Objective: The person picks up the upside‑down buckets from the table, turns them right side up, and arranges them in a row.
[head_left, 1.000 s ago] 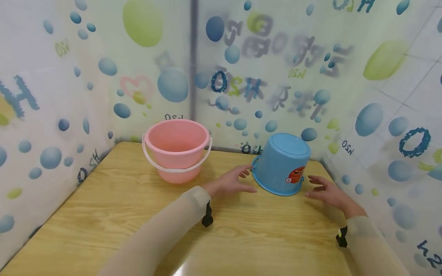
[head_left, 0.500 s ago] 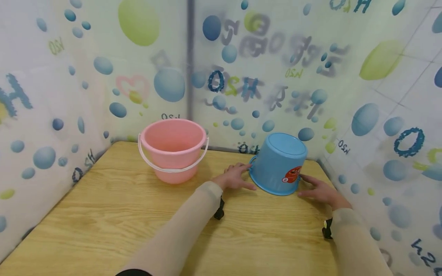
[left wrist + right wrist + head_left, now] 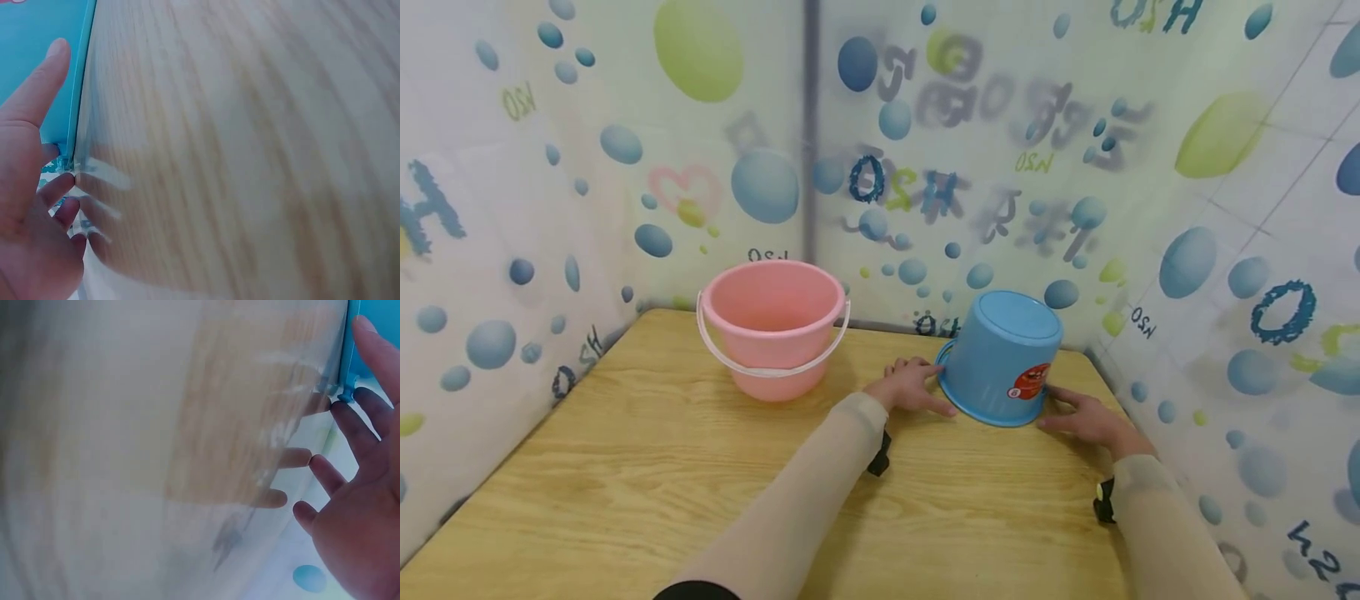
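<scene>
A blue bucket (image 3: pixel 996 362) with a red sticker stands upside down on the wooden table, its rim against the tabletop. On its left side my left hand (image 3: pixel 910 388) is spread, index fingertip at the bucket wall near the rim. My right hand (image 3: pixel 1088 419) is at the opposite side with its fingertips close to the rim. In the left wrist view the thumb (image 3: pixel 44 81) lies in front of the blue bucket wall (image 3: pixel 31 31), fingers loosely bent. The right wrist view has spread fingers (image 3: pixel 328 475) beside a handle lug (image 3: pixel 347 389); contact there is hard to tell.
A pink bucket (image 3: pixel 767 354) stands upright to the left, its white handle (image 3: pixel 772 372) hanging down in front. The wooden table (image 3: pixel 647 467) meets a patterned curtain (image 3: pixel 925 108) at the back and sides.
My right hand has moved left to the blue bucket's side, and my left hand has shifted slightly closer to it. The view has turned slightly right; both buckets stay in place.
</scene>
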Motion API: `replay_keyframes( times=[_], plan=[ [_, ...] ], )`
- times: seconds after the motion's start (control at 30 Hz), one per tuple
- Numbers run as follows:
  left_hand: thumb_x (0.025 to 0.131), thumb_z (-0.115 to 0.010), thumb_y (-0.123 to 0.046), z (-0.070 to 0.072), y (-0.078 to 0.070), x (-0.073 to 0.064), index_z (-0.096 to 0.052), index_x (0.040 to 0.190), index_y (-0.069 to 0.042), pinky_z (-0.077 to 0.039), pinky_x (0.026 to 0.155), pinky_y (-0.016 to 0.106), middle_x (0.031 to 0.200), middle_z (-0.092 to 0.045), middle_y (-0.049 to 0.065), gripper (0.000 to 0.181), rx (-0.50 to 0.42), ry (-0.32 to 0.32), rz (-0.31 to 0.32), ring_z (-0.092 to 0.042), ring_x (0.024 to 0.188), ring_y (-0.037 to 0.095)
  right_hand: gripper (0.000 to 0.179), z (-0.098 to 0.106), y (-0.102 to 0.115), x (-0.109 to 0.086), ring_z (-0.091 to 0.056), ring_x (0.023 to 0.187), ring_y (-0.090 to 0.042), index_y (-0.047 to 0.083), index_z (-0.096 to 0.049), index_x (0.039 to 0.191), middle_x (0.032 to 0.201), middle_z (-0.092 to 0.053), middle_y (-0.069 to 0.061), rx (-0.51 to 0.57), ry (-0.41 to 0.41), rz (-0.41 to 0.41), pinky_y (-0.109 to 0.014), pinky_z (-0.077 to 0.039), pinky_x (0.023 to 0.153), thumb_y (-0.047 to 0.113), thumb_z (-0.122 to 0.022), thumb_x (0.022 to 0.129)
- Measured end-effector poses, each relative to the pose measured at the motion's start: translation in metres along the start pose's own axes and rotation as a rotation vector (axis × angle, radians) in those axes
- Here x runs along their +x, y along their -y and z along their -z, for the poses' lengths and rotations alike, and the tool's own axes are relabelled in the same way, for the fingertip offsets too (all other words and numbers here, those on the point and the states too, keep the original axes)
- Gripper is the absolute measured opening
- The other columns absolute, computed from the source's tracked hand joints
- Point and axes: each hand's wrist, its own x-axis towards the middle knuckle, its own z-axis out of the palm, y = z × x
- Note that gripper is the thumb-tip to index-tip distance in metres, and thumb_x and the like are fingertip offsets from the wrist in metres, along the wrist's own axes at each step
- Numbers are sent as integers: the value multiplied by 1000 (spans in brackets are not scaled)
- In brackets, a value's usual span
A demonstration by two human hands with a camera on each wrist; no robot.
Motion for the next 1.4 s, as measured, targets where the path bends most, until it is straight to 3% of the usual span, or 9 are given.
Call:
replay_keyframes(
  times=[0.23, 0.37, 0.63, 0.87, 1.07, 1.27, 1.4],
  plan=[
    [88, -84, -68, 4, -2, 0, -37, 173, -36, -25, 126, 62, 179, -32, 6, 102, 37, 3, 32, -27, 154, 38, 99, -2, 4, -1, -25, 159, -63, 3, -33, 172, 174, -30, -34, 15, -18, 41, -79, -28, 125, 51, -80, 99],
    [87, -84, -70, 1, -2, 5, -38, 172, -37, -26, 124, 59, 178, -34, 4, 102, 44, -6, 59, -30, 150, 35, 103, -4, 4, 3, -22, 159, -65, 6, -30, 173, 176, -25, -35, 5, -25, 30, -82, -25, 125, 52, -82, 97],
    [86, -91, -59, -7, -6, 10, -46, 169, -26, -22, 127, 59, 173, -42, 10, 100, 10, -96, 46, -33, 151, 39, 107, -7, 12, 6, -19, 156, -70, 1, -30, 172, 173, -24, -40, -89, -71, 8, -84, -23, 123, 52, -84, 95],
    [84, -94, -56, -20, -8, 22, -57, 160, -16, -26, 126, 61, 162, -54, 13, 93, 18, -188, 45, -42, 149, 38, 103, -11, 18, 5, -25, 158, -65, -6, -34, 168, 171, -32, -38, -31, -92, 54, -78, -29, 126, 41, -88, 94],
    [86, -94, -52, -21, -10, 16, -60, 157, -9, -28, 125, 57, 157, -59, 13, 89, 3, -220, 6, -51, 147, 33, 97, -11, 17, 9, -25, 158, -64, -5, -35, 168, 172, -32, -38, 31, -105, 85, -78, -29, 125, 36, -86, 97],
    [91, -92, -40, -18, -11, 8, -55, 158, -1, -41, 129, 47, 159, -55, 18, 86, -104, -252, -52, -54, 148, 34, 95, -10, 18, 16, -30, 158, -61, -8, -36, 167, 171, -35, -36, 68, -117, 126, -74, -31, 127, 36, -84, 98],
    [93, -92, -35, -18, -9, 9, -49, 162, 0, -42, 129, 44, 165, -49, 18, 88, -187, -258, -78, -50, 153, 33, 91, -11, 17, 17, -36, 156, -61, -11, -40, 164, 169, -40, -36, 82, -139, 166, -73, -36, 125, 35, -85, 98]
  ],
)
